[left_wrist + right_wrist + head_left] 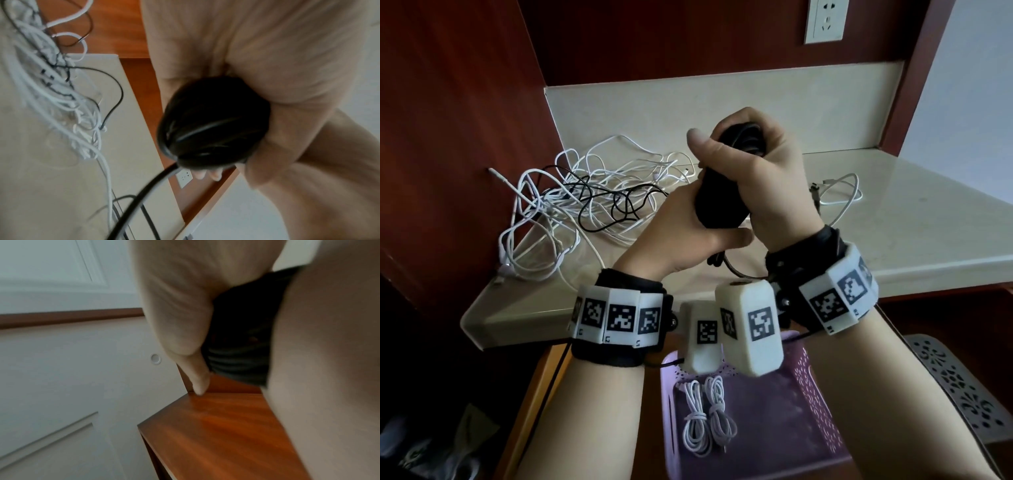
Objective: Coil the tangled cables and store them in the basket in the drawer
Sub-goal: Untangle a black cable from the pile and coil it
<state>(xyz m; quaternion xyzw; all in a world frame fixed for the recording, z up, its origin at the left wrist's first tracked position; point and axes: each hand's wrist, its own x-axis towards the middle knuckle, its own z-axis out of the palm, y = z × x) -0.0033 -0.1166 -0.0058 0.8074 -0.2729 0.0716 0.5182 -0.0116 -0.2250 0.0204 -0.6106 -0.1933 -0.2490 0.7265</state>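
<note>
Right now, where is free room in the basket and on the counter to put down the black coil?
The purple basket has bare floor to the right of the two coiled white cables. The counter is bare right of the loose white cable. Its left part is crowded by the tangled cables.

Two coiled white cables (709,416), one basket (822,404)

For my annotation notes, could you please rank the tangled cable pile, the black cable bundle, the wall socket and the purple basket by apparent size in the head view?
1. purple basket, nearer the camera
2. tangled cable pile
3. black cable bundle, partly hidden by both hands
4. wall socket, cropped
</note>
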